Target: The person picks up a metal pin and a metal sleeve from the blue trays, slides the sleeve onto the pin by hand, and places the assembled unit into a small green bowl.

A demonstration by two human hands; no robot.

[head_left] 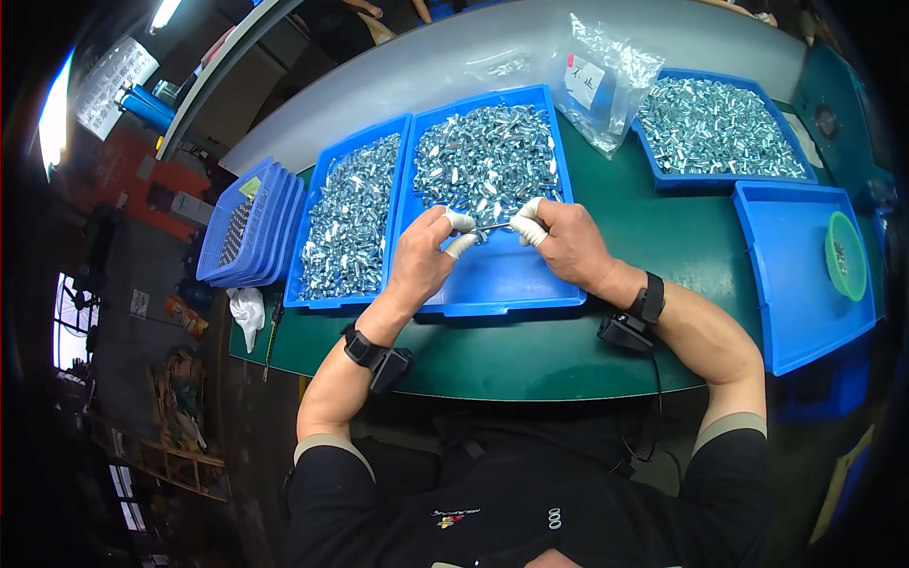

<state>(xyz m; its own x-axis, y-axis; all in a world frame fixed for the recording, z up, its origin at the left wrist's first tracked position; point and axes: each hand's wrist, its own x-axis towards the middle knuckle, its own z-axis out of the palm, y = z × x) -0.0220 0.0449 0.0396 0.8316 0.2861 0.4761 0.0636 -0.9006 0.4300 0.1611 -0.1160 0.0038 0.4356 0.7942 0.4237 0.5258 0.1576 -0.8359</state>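
Observation:
Above the middle blue tray (488,284), my left hand (423,257) and my right hand (575,248) face each other with white coverings on thumb and fingertips. A thin metal rod (492,226) spans the gap, each hand pinching one end. Whether other small parts are on the rod is too fine to make out. Behind my fingers lies a heap of small shiny metal parts (488,161), filling the far portion of that tray; its near portion shows bare blue bottom. More of the same parts (352,222) fill the left blue tray (295,270).
Stacked blue baskets (284,241) and a white cloth (248,317) lie at the left. A clear plastic bag (601,90) with a label lies behind. At right stand a filled blue bin (729,180) and a blue tray (795,293) with a green bowl (860,270). The green tabletop (653,227) curves around.

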